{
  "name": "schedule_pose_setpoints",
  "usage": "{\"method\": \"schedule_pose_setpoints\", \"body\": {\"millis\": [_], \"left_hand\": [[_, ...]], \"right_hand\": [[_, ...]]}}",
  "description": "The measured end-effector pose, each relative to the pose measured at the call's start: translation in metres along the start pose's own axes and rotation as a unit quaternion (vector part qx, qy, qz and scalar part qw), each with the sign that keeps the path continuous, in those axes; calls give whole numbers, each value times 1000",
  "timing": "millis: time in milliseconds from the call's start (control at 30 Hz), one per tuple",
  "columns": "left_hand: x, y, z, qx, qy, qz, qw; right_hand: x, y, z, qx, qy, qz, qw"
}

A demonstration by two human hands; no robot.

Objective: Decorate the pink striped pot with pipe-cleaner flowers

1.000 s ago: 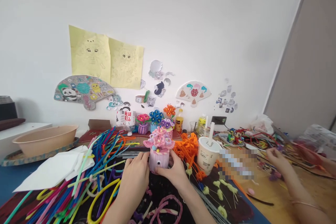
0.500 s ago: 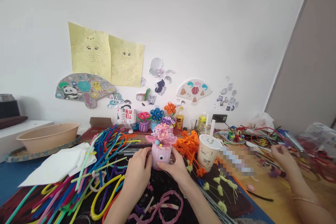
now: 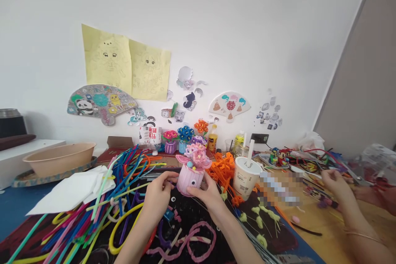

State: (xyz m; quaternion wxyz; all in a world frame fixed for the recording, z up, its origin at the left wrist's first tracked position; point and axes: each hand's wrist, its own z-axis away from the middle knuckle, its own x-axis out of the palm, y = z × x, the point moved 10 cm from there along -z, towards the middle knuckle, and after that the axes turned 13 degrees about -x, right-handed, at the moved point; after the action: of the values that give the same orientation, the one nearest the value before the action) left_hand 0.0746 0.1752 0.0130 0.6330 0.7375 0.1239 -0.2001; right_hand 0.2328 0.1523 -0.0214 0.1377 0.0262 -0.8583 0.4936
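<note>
My right hand (image 3: 208,194) grips a small pink pipe-cleaner flower pot (image 3: 185,179), its thumb across the front below a googly eye (image 3: 193,182). The pot leans, with pink and lilac fuzzy flowers (image 3: 198,156) and small coloured balls at its top. My left hand (image 3: 159,194) is just left of the pot, fingers bent and apart; whether a fingertip still touches the pot is unclear. Below, on the dark mat, lie a loose googly eye (image 3: 173,199), a small blue object (image 3: 168,215) and curled pink pipe cleaners (image 3: 201,241).
Many coloured pipe cleaners (image 3: 93,206) and white paper (image 3: 62,192) lie at left. Orange pipe-cleaner pieces (image 3: 223,169) and a lidded cup with straw (image 3: 246,179) stand close on the right. Finished flower pots (image 3: 185,138) line the back. Another person's hand (image 3: 332,179) is at far right.
The pot has tilted and shifted slightly right in my right hand. My left hand has drawn back from its side, and the loose eye and blue object on the mat now show.
</note>
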Motion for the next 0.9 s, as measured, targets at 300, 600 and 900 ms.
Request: {"method": "schedule_pose_setpoints", "body": {"millis": [300, 600, 900], "left_hand": [[6, 5, 4, 3, -10, -36, 999], [12, 0, 6, 7, -1, -69, 998], [36, 6, 17, 88, -17, -59, 994]], "right_hand": [[-6, -4, 2, 11, 20, -22, 999], [-7, -1, 2, 7, 19, -12, 1000], [-3, 1, -1, -19, 2, 1, 1000]]}}
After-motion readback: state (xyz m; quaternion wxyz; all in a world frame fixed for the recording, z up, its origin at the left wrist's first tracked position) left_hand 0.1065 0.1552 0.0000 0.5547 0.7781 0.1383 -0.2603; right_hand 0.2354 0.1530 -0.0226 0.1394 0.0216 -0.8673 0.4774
